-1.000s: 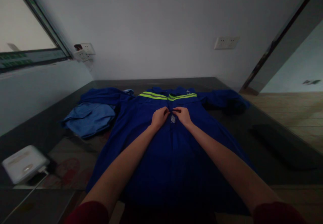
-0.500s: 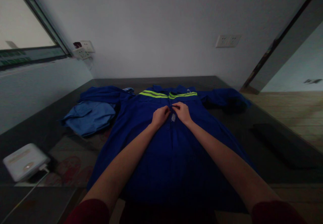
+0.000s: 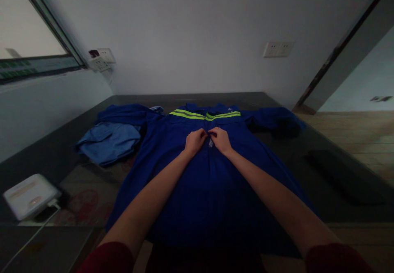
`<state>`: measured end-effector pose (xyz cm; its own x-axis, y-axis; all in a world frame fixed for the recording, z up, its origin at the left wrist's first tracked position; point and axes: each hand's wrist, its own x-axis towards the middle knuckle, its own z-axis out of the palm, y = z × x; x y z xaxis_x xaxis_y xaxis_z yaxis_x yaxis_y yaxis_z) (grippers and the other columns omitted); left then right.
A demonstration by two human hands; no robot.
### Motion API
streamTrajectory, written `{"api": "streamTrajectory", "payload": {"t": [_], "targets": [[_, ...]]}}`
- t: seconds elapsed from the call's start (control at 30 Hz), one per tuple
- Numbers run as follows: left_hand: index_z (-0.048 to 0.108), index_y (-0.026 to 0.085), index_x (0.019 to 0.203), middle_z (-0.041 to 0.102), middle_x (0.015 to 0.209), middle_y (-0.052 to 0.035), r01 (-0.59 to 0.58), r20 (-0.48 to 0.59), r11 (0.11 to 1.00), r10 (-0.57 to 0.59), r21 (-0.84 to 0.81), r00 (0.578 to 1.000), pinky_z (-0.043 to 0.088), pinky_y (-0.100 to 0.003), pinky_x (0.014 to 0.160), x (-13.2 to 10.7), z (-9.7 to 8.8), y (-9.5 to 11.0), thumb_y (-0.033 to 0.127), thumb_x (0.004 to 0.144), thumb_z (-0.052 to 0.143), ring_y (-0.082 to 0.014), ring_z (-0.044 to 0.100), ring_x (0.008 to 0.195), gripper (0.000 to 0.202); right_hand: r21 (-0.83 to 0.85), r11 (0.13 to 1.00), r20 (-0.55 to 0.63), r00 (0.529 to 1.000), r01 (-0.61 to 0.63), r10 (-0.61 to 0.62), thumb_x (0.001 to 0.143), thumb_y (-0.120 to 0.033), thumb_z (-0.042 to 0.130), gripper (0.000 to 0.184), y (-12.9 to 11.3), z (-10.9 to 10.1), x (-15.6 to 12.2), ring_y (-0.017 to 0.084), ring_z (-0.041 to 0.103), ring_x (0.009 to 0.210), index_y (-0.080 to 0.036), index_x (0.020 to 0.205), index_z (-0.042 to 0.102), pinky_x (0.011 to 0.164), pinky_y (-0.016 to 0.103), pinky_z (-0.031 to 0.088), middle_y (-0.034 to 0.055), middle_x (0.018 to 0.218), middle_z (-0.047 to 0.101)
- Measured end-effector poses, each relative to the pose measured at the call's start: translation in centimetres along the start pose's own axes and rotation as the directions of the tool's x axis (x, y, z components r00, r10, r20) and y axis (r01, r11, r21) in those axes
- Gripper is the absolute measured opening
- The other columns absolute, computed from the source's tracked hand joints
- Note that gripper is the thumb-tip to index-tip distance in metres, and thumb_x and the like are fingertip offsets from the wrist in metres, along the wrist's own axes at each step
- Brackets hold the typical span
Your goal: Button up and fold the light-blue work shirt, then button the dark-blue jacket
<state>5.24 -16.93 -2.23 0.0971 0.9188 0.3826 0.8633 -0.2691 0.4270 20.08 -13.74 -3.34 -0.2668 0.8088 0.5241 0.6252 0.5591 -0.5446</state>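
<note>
A dark blue work jacket (image 3: 212, 183) with two yellow-green reflective stripes lies spread flat on a dark table (image 3: 191, 99), collar away from me. My left hand (image 3: 194, 141) and my right hand (image 3: 220, 139) meet at the jacket's front opening, just below the stripes. Both hands pinch the fabric edges there, fingertips almost touching. A small pale patch (image 3: 211, 143) shows between them. What the fingertips grip exactly is too small to see.
A folded light blue garment (image 3: 109, 142) lies left of the jacket. A white box (image 3: 29, 195) with a cable sits at the table's near left. A dark flat object (image 3: 341, 174) lies at the right. Wall sockets (image 3: 278, 49) are behind; a doorway opens right.
My two hands have drawn slightly closer together at the jacket's front opening. The view shifted a little; the jacket stays in place.
</note>
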Motion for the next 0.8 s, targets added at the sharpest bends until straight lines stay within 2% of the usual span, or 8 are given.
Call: {"api": "streamTrajectory", "payload": {"t": [0.23, 0.37, 0.57, 0.7, 0.8], "targets": [[0.063, 0.023, 0.089, 0.07, 0.085, -0.0027, 0.004, -0.012, 1.0, -0.003, 0.009, 1.0, 0.043, -0.025, 0.065, -0.1, 0.0, 0.0, 0.027, 0.086, 0.055, -0.019, 0.064, 0.078, 0.009, 0.04, 0.999, -0.01, 1.0, -0.018, 0.019, 0.074, -0.008, 0.058, 0.022, -0.2, -0.1, 0.0, 0.019, 0.061, 0.083, -0.019, 0.087, 0.072, 0.078, 0.03, 0.046, 0.0051, 0.086, 0.069], [0.063, 0.023, 0.088, 0.07, 0.085, -0.003, -0.001, -0.017, 1.0, 0.001, -0.001, 1.0, 0.043, -0.025, 0.066, -0.1, 0.0, 0.0, 0.027, 0.086, 0.055, -0.0187, 0.064, 0.079, 0.009, 0.027, 0.999, 0.0, 0.999, -0.045, 0.046, 0.073, -0.006, 0.057, 0.024, 0.0, -0.1, 0.0, 0.02, 0.061, 0.08, -0.018, 0.087, 0.073, 0.076, 0.03, 0.046, 0.0055, 0.085, 0.068], [0.063, 0.022, 0.088, 0.07, 0.082, -0.0031, -0.014, -0.032, 1.0, 0.013, -0.023, 0.999, 0.043, -0.025, 0.067, 0.0, 0.2, -0.2, 0.026, 0.086, 0.055, -0.0182, 0.064, 0.077, 0.01, 0.055, 0.998, 0.038, 0.999, -0.02, 0.018, 0.071, -0.006, 0.057, 0.027, 0.2, -0.1, 0.2, 0.018, 0.06, 0.079, -0.019, 0.09, 0.072, 0.076, 0.029, 0.046, 0.0047, 0.083, 0.067], [0.064, 0.021, 0.087, 0.07, 0.081, -0.0023, -0.035, -0.058, 0.996, 0.03, -0.086, 0.998, 0.043, -0.024, 0.068, 0.3, 0.4, -0.5, 0.023, 0.084, 0.056, -0.0165, 0.064, 0.075, 0.009, 0.146, 0.989, 0.104, 0.994, -0.037, 0.022, 0.074, -0.012, 0.06, 0.021, 0.3, -0.6, 0.6, 0.017, 0.06, 0.075, -0.016, 0.091, 0.072, 0.072, 0.027, 0.047, 0.0052, 0.082, 0.068], [0.064, 0.019, 0.084, 0.07, 0.08, -0.0017, -0.029, -0.08, 0.988, 0.017, -0.153, 0.997, 0.044, -0.023, 0.067, 0.5, 0.6, -0.9, 0.019, 0.083, 0.056, -0.0149, 0.063, 0.074, 0.007, 0.3, 0.945, 0.189, 0.979, -0.127, 0.071, 0.084, -0.021, 0.052, 0.022, 0.5, -1.1, 1.0, 0.016, 0.062, 0.074, -0.016, 0.088, 0.073, 0.069, 0.026, 0.048, 0.0054, 0.081, 0.07]]}}
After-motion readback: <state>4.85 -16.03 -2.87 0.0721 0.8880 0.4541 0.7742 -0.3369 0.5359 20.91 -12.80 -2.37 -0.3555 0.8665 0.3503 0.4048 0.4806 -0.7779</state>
